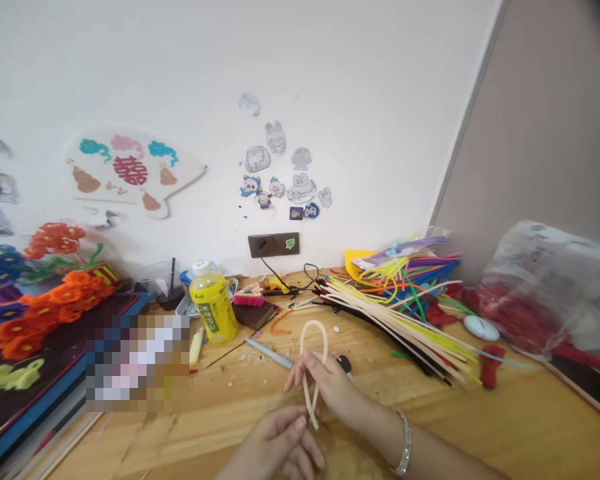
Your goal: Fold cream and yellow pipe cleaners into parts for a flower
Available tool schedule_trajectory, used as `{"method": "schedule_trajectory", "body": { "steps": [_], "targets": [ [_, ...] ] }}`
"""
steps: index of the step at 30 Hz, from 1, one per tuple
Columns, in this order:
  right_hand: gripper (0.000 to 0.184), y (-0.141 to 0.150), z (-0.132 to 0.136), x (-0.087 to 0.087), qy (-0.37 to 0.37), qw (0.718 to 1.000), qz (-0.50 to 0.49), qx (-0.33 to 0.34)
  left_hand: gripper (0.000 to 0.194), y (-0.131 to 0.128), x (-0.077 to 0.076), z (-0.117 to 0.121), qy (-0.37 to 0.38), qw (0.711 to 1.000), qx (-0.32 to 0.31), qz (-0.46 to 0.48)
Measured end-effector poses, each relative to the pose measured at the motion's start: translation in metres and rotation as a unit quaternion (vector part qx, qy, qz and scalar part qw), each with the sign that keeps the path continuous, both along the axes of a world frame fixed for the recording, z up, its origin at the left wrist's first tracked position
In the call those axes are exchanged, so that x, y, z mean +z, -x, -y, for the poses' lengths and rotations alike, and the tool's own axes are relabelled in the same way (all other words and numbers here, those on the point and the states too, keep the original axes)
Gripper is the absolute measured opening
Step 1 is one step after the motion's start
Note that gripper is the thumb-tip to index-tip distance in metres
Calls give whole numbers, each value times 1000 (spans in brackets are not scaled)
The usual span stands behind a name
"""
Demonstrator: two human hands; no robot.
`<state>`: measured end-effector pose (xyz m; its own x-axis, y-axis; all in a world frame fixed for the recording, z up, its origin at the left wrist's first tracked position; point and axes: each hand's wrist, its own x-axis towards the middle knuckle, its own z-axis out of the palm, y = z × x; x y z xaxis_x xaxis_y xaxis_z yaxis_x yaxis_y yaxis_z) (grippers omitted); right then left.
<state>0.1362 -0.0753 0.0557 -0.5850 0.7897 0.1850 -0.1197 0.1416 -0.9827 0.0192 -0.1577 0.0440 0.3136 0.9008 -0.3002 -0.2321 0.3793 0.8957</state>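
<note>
A cream pipe cleaner is bent into a tall narrow loop, its two ends crossing at the bottom. My right hand pinches the side of this loop between thumb and fingers and wears a silvery bracelet at the wrist. Below it, the curled fingers of my left hand meet at the crossed lower ends, thumb and forefinger close together there. How firmly they grip is hard to see. Just behind my hands lie a light-blue pen-like stick and a small black round object.
Loose pipe cleaners in many colours spread to the right, near a plastic bag with red material. A yellow drink bottle stands at back left. Orange fuzzy flowers rest on a dark board at far left. A socket is on the wall.
</note>
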Motion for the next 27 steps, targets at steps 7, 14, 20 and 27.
{"method": "schedule_trajectory", "body": {
  "steps": [7, 14, 20, 27],
  "targets": [
    [60, 2, 14, 11, -72, 991, 69, -86, 49, -9, -1, 6, -84, 980, 73, -167],
    [49, 2, 17, 19, -82, 993, 57, -67, 50, -8, 1, 10, -86, 976, 62, -190],
    [36, -9, 0, 19, -107, 984, 91, 113, 43, 0, 1, 3, -66, 991, 38, -108],
    [23, -10, -4, 14, -131, 982, 127, 56, 44, 2, -1, 2, -42, 996, 40, -60]
  ]
}}
